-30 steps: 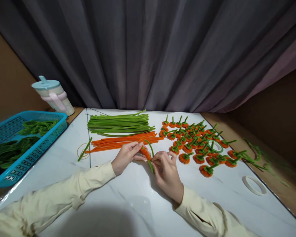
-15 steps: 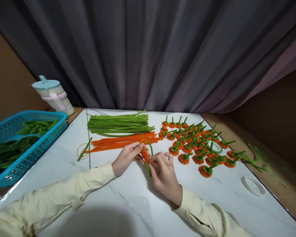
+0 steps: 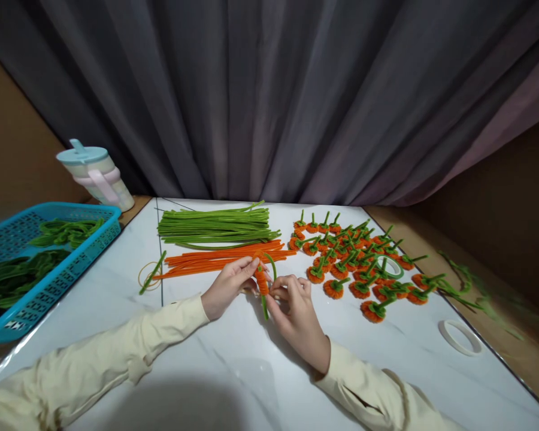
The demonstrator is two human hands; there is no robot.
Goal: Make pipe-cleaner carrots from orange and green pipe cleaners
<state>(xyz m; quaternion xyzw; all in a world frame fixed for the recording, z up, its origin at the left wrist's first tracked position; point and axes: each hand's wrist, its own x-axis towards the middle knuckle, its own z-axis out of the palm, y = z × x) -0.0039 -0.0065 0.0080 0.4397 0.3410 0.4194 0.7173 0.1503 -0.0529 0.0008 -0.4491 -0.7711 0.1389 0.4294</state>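
Observation:
Between my hands is an orange pipe cleaner coil with a green pipe cleaner running through it, one end hanging below and the other curving up at the right. My left hand pinches the coil near its upper part. Closed from the other side, my right hand has its fingertips at the lower part of the coil and the green stem; its exact grip is partly hidden. Just beyond lie a bundle of orange pipe cleaners and a larger bundle of green pipe cleaners.
Many finished orange pieces with green stems cover the right side, around a roll of green tape. A white ring lies nearer. At left are a blue basket of green pieces, a lidded cup and a rubber band.
The coil has turned more upright and shifted slightly left. My right fingertips have moved up and left, closer to the coil and my left hand.

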